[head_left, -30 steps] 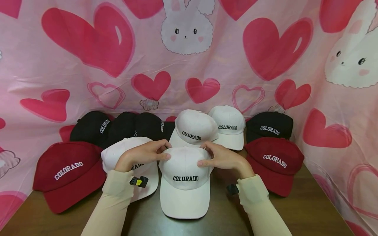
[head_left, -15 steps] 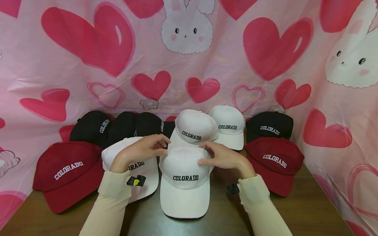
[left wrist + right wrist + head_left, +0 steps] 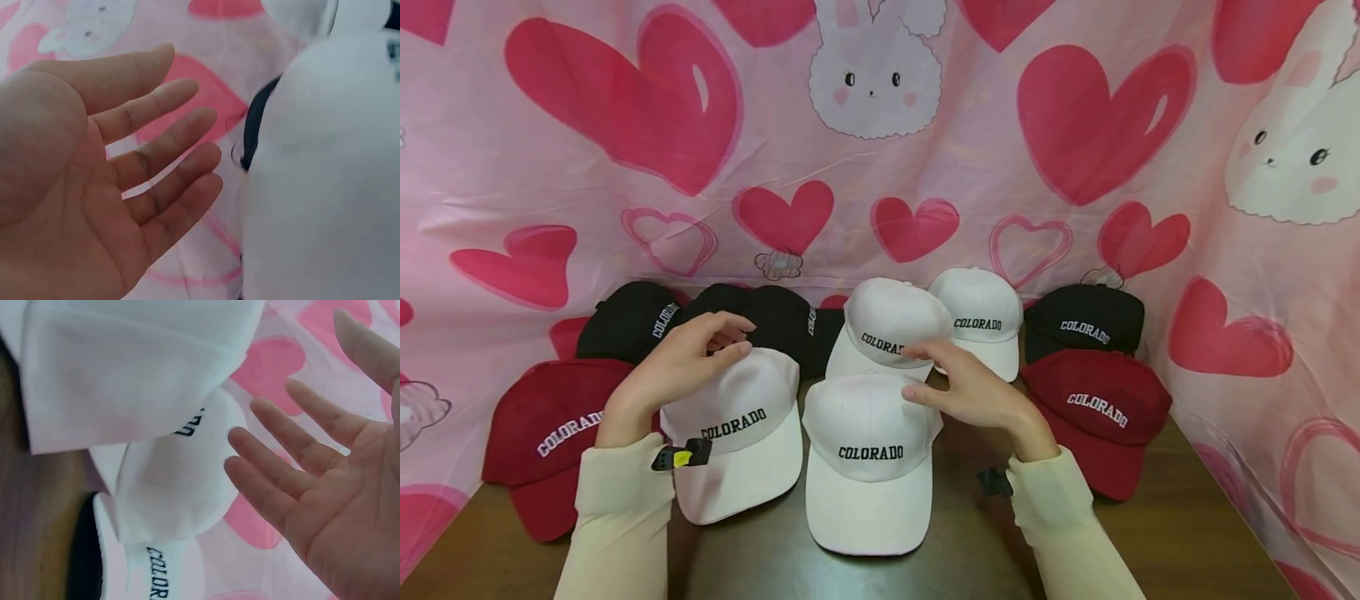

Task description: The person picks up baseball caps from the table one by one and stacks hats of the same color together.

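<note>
In the head view a white baseball cap (image 3: pixel 869 512) with black COLORADO lettering sits upright at the front middle of the table, brim toward me. My right hand (image 3: pixel 977 392) hovers just above its right side, fingers relaxed and holding nothing. Over the crown of a second white cap (image 3: pixel 741 467), left of the first, my left hand (image 3: pixel 673 362) is raised with nothing in it. The left wrist view has the left hand (image 3: pixel 106 169) with fingers spread, apart from a white cap (image 3: pixel 325 187). In the right wrist view the right hand (image 3: pixel 337 481) is likewise spread beside white caps (image 3: pixel 137 375).
Two more white caps stand behind, one in the middle (image 3: pixel 887 312) and one farther right (image 3: pixel 976 300). Red caps flank the table, left (image 3: pixel 561 400) and right (image 3: pixel 1101 387). Black caps line the back left (image 3: pixel 628 325) and back right (image 3: pixel 1082 308). A pink heart-print cloth (image 3: pixel 880 167) hangs behind the wooden table (image 3: pixel 985 550).
My left hand has let go of the front white cap and moved left and up, over the left white cap. The right hand has lifted slightly off the front cap, which has stayed put.
</note>
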